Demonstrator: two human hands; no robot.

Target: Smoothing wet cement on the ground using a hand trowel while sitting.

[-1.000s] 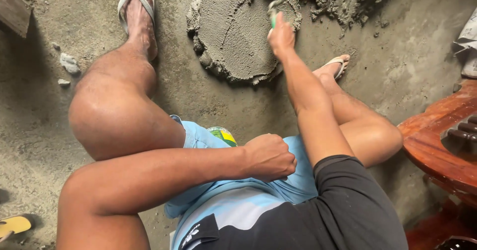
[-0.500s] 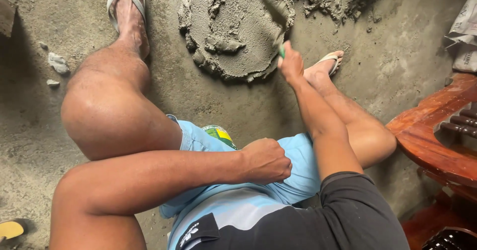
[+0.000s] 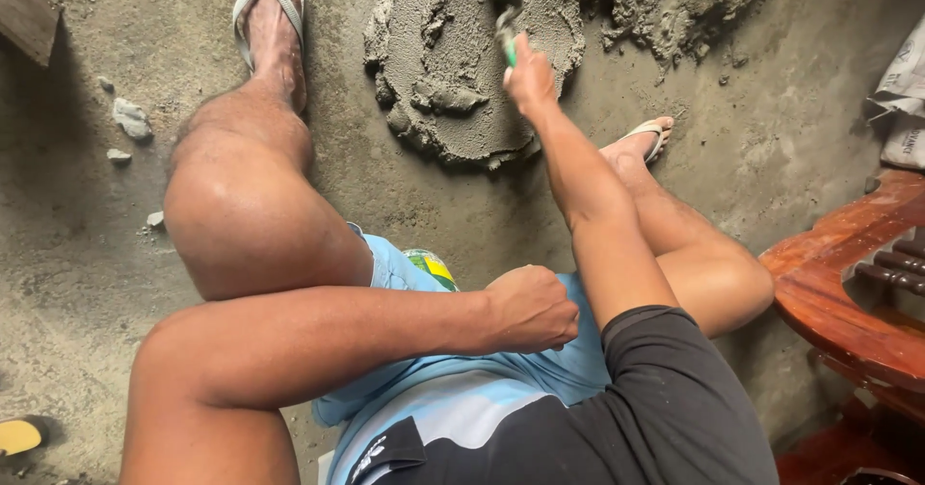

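While your right hand (image 3: pixel 530 76) grips a green-handled trowel (image 3: pixel 505 25) over the wet mortar mound (image 3: pixel 453 71), your left hand (image 3: pixel 532 309), well short of the mound, rests fisted, empty, on your lap.

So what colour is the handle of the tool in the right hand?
Green: the handle shows just above the right hand in the head view.

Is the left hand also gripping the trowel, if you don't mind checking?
No, the left hand rests fisted on the lap, while the right hand alone holds the trowel.

Right hand (image 3: pixel 530 78) reaches forward, gripping; left hand (image 3: pixel 532 309) fisted.
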